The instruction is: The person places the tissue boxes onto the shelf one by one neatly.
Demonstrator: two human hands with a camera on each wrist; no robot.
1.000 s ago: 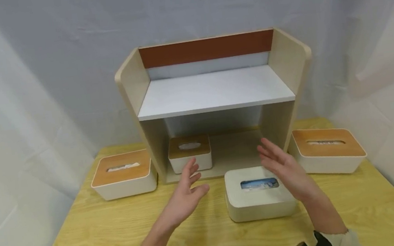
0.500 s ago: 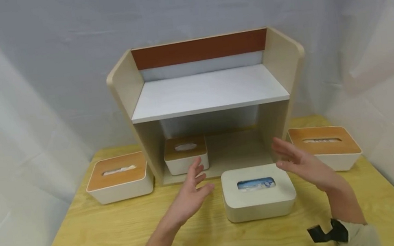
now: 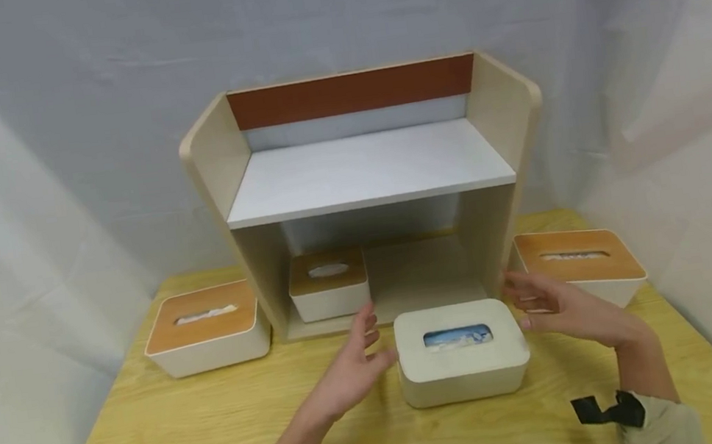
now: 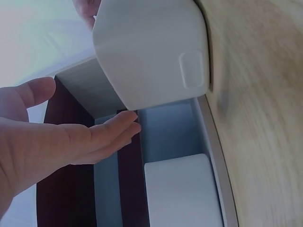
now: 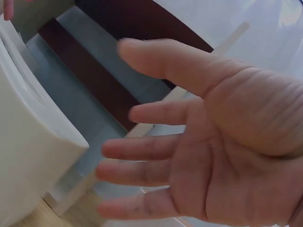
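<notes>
White-lidded tissue box (image 3: 463,361) stands on the desk (image 3: 222,431) off the shelf unit's (image 3: 369,168) front-right corner, my left grip (image 3: 352,379) and right grip (image 3: 573,308) spread either side, holding nothing; one-sided pressure, I judge, could skew it.

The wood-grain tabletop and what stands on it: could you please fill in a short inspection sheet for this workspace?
Surface: wood-grain tabletop, some glare near the front.
Job's things: pale-lidded box, in front of the shelf unit; something blue shows through its slot.
Clutter: nothing loose seen; of three wood-topped boxes, the inner box sits at the left of the lower compartment, the left box and right box flank the unit.
Hands: left hand and right hand beside the pale-lidded box, one each side; contact unclear.
Cables: nothing seen.
Surroundings: pale sheeting behind and at both sides.
</notes>
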